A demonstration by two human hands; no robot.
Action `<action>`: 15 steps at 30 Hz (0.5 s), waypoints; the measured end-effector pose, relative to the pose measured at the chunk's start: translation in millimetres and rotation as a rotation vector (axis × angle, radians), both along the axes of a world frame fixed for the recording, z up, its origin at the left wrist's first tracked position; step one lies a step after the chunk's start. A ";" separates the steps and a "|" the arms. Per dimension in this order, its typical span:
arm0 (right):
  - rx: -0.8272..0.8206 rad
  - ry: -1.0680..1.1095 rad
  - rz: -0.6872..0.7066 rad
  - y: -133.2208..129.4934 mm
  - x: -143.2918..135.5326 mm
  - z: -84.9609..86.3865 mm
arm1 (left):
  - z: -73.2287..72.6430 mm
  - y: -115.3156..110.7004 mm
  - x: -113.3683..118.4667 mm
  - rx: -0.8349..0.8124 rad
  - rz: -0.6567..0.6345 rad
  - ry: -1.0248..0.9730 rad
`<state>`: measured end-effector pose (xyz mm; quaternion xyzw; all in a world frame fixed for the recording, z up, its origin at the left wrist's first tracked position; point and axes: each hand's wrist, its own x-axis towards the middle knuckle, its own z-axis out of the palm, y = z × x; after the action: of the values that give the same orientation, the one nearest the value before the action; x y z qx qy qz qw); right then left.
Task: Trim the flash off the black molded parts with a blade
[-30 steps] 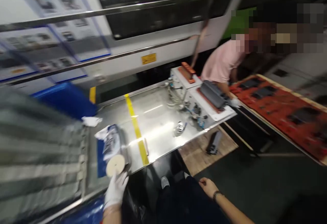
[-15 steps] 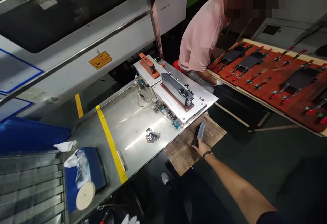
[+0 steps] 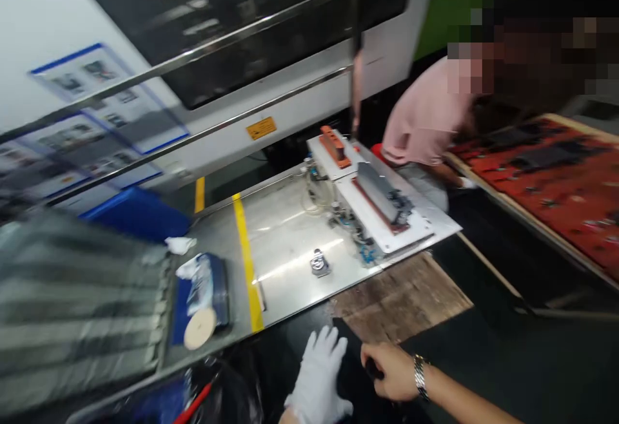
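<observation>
Running left to right: a blurred ribbed grey surface (image 3: 77, 308) lies far to the left of the hands, and just right of it a blue pad (image 3: 200, 298) carries a round cream disc (image 3: 200, 328) and crumpled plastic. A yellow stripe (image 3: 245, 250) crosses the steel table (image 3: 290, 243) above and left of the hands; a small metal latch (image 3: 320, 263) sits on the table above the left hand. The left hand (image 3: 319, 375), in a white glove, has its fingers spread wide and rests against a dark part (image 3: 355, 363) held low in front of the body. The right hand (image 3: 391, 371), bare with a wristwatch (image 3: 420, 375), is curled around that dark part, touching the gloved hand's side. A wooden board (image 3: 401, 295) lies just above the right hand. Farther up, a white fixture (image 3: 387, 211) holds a long grey part. Upper right, a person in a pink shirt (image 3: 425, 121) bends beside a red board (image 3: 556, 185).
</observation>
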<state>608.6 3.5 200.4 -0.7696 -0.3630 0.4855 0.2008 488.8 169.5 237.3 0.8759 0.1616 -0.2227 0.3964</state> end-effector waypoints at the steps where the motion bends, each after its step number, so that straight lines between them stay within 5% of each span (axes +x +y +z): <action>1: 0.060 0.035 0.118 10.8 -8.5 11.5 | 6.4 0.0 2.2 0.016 -0.135 0.018; 3: 0.164 0.102 0.316 39.8 -20.8 26.6 | 11.7 10.2 -7.0 0.055 -0.215 0.045; 5: 0.219 0.153 0.429 79.7 -26.8 29.6 | 12.8 27.9 -34.6 0.058 -0.066 0.088; 8: 0.210 0.132 0.386 156.9 -24.1 15.0 | 21.2 53.1 -93.0 0.012 0.449 0.127; 12: 0.128 -0.111 0.191 260.8 -14.2 -17.6 | 50.3 67.0 -151.1 -0.153 1.160 -0.024; 15: 0.092 -0.276 0.164 309.7 -20.1 -39.0 | 74.2 68.0 -165.8 -0.243 1.407 -0.242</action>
<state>588.5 313.2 161.4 -0.7866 -0.4708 0.3728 0.1437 323.0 237.4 311.5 0.5328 0.6159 0.1674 0.5556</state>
